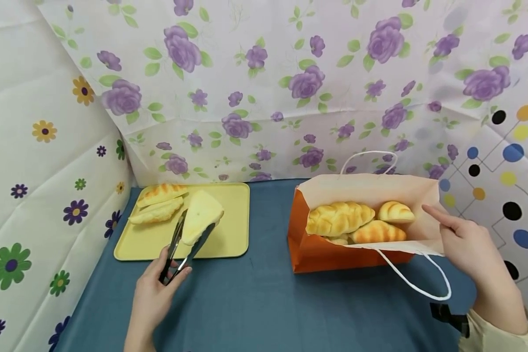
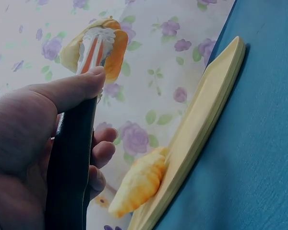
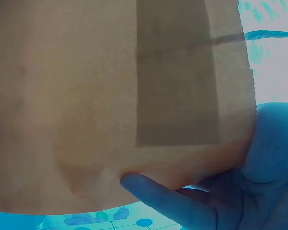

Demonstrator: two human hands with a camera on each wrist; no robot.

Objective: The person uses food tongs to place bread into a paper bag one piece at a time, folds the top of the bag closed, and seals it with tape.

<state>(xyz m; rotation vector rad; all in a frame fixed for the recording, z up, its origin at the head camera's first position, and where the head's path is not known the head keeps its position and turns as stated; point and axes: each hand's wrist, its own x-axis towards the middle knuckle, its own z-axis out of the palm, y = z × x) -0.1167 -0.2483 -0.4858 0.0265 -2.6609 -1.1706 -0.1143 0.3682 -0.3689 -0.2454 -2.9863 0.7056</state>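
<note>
My left hand (image 1: 151,293) grips a pair of black-handled tongs (image 2: 72,158) with metal ends. Between the tong tips is a pale yellow triangular piece of bread (image 1: 201,212), held above the tray. Two long bread rolls (image 1: 158,211) lie on the left part of the yellow tray (image 1: 233,234). At the right, my right hand (image 1: 468,252) holds the side edge of an orange paper bag (image 1: 352,261), its index finger stretched along the white inside. Several breads show in the bag: a braided loaf (image 1: 341,218), a ridged roll (image 1: 380,232) and a smaller bun (image 1: 396,212).
The bag lies with its mouth facing up toward me; one white cord handle (image 1: 405,276) hangs over the front, the other stands behind. A blue cloth (image 1: 264,303) covers the table. Flowered curtains (image 1: 268,98) close off the back and left, a dotted one the right.
</note>
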